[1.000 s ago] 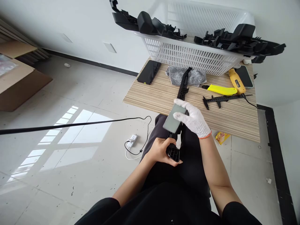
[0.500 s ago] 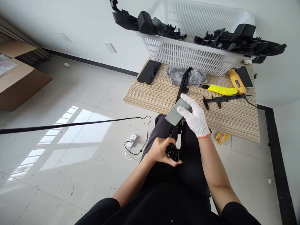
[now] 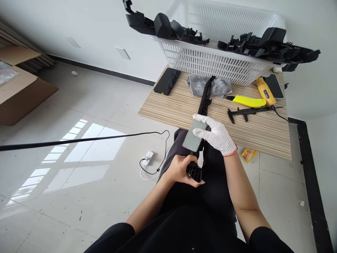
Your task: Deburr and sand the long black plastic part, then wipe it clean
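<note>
My bare left hand (image 3: 183,170) is wrapped round the near end of a long black plastic part (image 3: 206,97), whose ribbed hollow end faces me. The part slants away from my lap over the table edge, its far tip on a grey cloth (image 3: 197,84). My right hand (image 3: 216,136), in a white knit glove with an orange cuff, grips a flat grey-green rectangular pad (image 3: 193,137) between thumb and fingers. The pad lies over the middle of the black part and hides some of it; whether they touch, I cannot tell.
On the wood-grain table (image 3: 168,109) lie a phone (image 3: 167,81), a yellow utility knife (image 3: 249,101), black calipers (image 3: 246,112) and a yellow corded tool (image 3: 265,92). A white basket (image 3: 210,59) behind carries black parts (image 3: 273,45). A power strip (image 3: 149,158) sits on the floor.
My right hand has slid the pad toward me and slightly left along the black part, turning it more upright in view. My left hand and the black part have stayed put.
</note>
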`<state>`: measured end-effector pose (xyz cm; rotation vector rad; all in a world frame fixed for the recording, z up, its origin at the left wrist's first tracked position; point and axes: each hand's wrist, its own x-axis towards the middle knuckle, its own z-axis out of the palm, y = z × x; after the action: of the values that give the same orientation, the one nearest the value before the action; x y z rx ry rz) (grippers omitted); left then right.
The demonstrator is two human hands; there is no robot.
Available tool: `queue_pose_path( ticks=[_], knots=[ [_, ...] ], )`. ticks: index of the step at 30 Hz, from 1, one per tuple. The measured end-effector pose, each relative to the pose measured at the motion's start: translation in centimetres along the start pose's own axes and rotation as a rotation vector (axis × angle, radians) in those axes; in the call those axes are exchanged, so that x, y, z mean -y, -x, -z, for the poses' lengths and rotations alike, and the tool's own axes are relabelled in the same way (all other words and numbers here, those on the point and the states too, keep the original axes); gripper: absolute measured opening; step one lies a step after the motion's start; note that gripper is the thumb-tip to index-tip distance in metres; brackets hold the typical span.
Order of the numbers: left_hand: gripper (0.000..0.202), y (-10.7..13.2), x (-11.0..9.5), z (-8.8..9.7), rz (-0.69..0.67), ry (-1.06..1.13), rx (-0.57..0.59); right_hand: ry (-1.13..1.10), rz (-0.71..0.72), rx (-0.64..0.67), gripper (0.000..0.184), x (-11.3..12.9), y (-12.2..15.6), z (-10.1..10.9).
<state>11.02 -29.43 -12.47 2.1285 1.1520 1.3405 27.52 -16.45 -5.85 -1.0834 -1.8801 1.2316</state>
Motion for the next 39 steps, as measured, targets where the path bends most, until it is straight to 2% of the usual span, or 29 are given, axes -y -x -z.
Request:
queue_pose_path(
  ticks=[3,4,7,8,12,13,17,18,21,22,25,26,29,30,33,34,37,39],
  knots=[
    [0.052,-0.06,-0.08,0.04,-0.008,0.013,-0.004,0.002,-0.008,-0.204,0.055,0.09,0.02,-0.03],
    [0.052,-0.07,-0.09,0.05,-0.009,0.013,-0.004,0.002,-0.011,-0.205,0.056,0.10,0.03,-0.03],
    [0.052,-0.10,-0.11,0.07,-0.005,0.000,0.000,-0.007,-0.017,-0.018,0.056,0.09,0.04,-0.04],
    [0.052,-0.11,-0.11,0.07,-0.006,-0.003,0.001,-0.006,-0.018,0.000,0.055,0.06,0.03,-0.06],
    [0.052,-0.18,-0.10,0.04,-0.016,0.005,-0.006,0.001,-0.028,-0.211,0.056,-0.08,0.00,-0.10],
    [0.052,-0.17,-0.09,0.02,-0.017,0.005,-0.007,0.004,-0.028,-0.212,0.056,-0.09,0.01,-0.07],
    [0.053,-0.04,0.04,-0.05,-0.012,-0.012,0.002,0.010,-0.011,0.016,0.055,0.02,0.08,0.09],
    [0.054,-0.01,0.07,-0.06,-0.010,-0.015,0.004,0.008,-0.012,0.020,0.055,0.05,0.08,0.10],
    [0.054,-0.01,0.11,-0.05,-0.011,-0.006,0.003,0.005,-0.010,-0.117,0.055,0.04,0.04,0.07],
    [0.054,-0.04,0.10,-0.04,-0.014,-0.002,0.002,0.009,-0.007,-0.127,0.055,0.01,0.02,0.05],
    [0.052,-0.19,0.01,0.02,-0.015,0.002,0.004,0.030,-0.011,-0.028,0.055,-0.04,-0.01,-0.03],
    [0.052,-0.23,-0.02,0.04,-0.015,0.004,0.004,0.035,-0.013,-0.035,0.054,-0.04,-0.02,-0.05],
    [0.052,-0.26,-0.02,0.07,-0.020,0.012,0.001,0.039,-0.002,-0.180,0.054,0.00,-0.03,-0.01],
    [0.052,-0.25,0.00,0.07,-0.021,0.013,0.002,0.037,0.006,-0.176,0.055,0.02,-0.03,0.01],
    [0.053,-0.18,0.05,0.05,-0.020,0.009,0.003,0.015,0.013,-0.003,0.054,0.06,-0.04,0.07],
    [0.053,-0.17,0.06,0.04,-0.020,0.007,0.001,0.007,0.009,0.017,0.053,0.06,-0.04,0.06],
    [0.052,-0.17,0.05,0.01,-0.020,0.009,-0.002,-0.008,0.003,-0.131,0.054,0.02,-0.04,0.01],
    [0.052,-0.17,0.04,0.00,-0.019,0.011,-0.002,-0.006,0.009,-0.135,0.055,0.01,-0.01,0.01]
  ],
)
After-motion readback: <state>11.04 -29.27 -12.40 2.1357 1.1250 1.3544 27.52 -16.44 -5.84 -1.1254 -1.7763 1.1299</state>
